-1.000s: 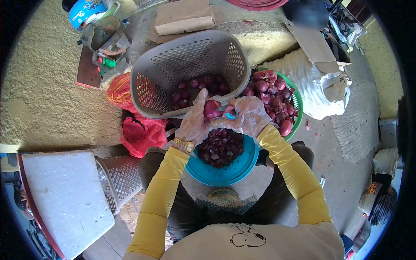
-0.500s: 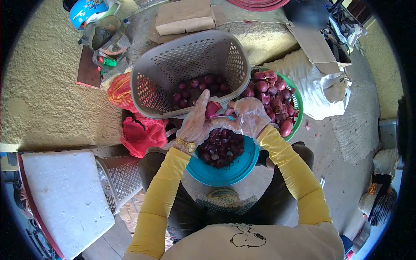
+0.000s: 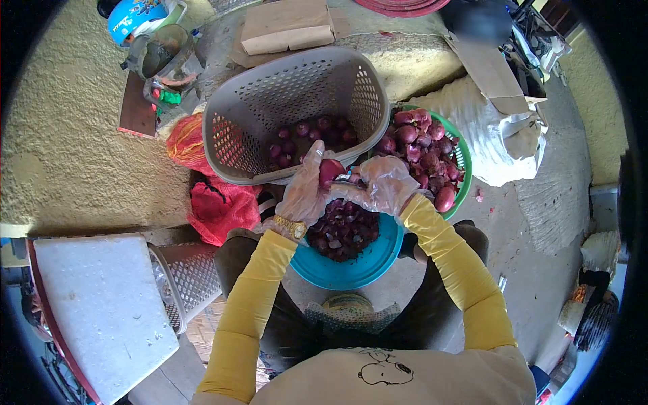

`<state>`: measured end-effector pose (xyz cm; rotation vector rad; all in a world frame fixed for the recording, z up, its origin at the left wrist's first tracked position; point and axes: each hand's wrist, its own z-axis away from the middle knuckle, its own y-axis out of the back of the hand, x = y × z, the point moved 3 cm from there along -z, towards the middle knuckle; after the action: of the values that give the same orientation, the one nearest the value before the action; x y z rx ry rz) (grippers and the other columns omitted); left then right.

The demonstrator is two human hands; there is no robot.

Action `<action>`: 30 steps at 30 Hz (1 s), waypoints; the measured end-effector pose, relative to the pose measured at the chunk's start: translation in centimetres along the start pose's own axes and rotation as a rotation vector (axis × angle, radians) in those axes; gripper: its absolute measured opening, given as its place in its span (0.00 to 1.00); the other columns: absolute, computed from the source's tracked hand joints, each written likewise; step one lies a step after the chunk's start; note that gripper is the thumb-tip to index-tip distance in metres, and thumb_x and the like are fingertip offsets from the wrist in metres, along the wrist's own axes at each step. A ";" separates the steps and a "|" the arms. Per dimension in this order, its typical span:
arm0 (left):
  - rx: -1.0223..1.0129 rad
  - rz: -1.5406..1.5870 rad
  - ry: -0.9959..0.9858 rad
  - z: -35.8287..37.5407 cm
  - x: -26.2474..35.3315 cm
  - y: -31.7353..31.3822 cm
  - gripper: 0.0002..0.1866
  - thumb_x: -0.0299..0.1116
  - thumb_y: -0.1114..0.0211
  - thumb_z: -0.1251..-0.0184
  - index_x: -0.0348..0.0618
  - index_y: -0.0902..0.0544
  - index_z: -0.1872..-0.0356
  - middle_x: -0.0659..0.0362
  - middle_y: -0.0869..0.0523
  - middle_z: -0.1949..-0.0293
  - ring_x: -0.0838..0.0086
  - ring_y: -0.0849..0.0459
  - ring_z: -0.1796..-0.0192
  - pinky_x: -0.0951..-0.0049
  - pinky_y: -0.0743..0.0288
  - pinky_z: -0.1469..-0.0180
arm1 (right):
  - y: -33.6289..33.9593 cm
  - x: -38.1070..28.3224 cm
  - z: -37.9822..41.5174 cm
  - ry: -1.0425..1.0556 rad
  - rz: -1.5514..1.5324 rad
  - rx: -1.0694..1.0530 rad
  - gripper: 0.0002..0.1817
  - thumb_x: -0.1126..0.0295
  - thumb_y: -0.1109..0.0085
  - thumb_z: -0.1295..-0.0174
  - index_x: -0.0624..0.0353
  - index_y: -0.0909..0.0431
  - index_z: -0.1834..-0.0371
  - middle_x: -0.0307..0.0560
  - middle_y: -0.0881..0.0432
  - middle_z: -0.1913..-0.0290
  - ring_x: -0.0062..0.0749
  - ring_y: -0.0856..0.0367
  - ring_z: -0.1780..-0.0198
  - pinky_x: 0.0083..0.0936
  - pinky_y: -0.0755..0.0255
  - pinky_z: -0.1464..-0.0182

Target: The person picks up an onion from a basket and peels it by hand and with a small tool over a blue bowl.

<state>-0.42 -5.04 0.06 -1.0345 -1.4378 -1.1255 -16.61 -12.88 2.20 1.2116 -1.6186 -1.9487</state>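
Observation:
My left hand (image 3: 302, 197), in a clear plastic glove, grips a red onion (image 3: 330, 171) with the thumb pointing up beside it. My gloved right hand (image 3: 390, 181) is closed round a small knife (image 3: 348, 178), its short blade against the right side of the onion; most of the handle is hidden by the fingers. Both hands are above the far rim of a turquoise basin (image 3: 351, 275), which holds dark onion skins (image 3: 343, 233). Just beyond them stands a grey perforated basket (image 3: 290, 81) with several onions (image 3: 287, 145) at its bottom.
A green basket (image 3: 466, 156) heaped with red onions (image 3: 432, 145) stands at the right, beside a white sack (image 3: 496, 162). Red mesh bags (image 3: 219, 206) lie to the left. A white foam lid (image 3: 101, 310) and another perforated basket (image 3: 196, 290) are at lower left. Cardboard (image 3: 287, 27) lies behind.
The knife and the right fingers have shifted slightly against the onion, and the blade shows more plainly. My left hand keeps nearly the same place and hold.

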 end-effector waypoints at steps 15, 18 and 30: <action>0.148 0.757 0.595 -0.8 0.5 0.3 0.31 0.59 0.42 0.21 0.40 0.27 0.37 0.53 0.20 0.42 0.64 0.20 0.39 0.51 0.15 0.42 | -0.2 -1.1 1.1 0.253 -0.074 -0.058 0.36 0.26 0.38 0.43 0.54 0.13 0.73 0.57 0.15 0.75 0.60 0.14 0.68 0.49 0.20 0.61; 0.112 0.850 0.505 -1.3 0.3 0.7 0.26 0.54 0.41 0.20 0.42 0.27 0.37 0.55 0.21 0.40 0.63 0.20 0.39 0.51 0.15 0.42 | -0.1 -1.1 0.8 0.267 -0.076 -0.065 0.37 0.26 0.38 0.43 0.54 0.13 0.74 0.56 0.15 0.75 0.60 0.14 0.68 0.49 0.20 0.62; -0.163 0.812 0.462 -1.6 -1.4 0.3 0.28 0.52 0.44 0.18 0.35 0.25 0.36 0.54 0.16 0.47 0.66 0.15 0.46 0.61 0.13 0.43 | 2.5 -1.4 -0.4 -0.028 -0.045 -0.201 0.38 0.21 0.36 0.51 0.50 0.14 0.71 0.49 0.11 0.70 0.51 0.11 0.63 0.39 0.18 0.59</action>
<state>0.36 -6.57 -1.15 -1.2095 -0.4724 -0.7958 -16.12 -12.87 5.02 1.1557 -1.3793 -2.1065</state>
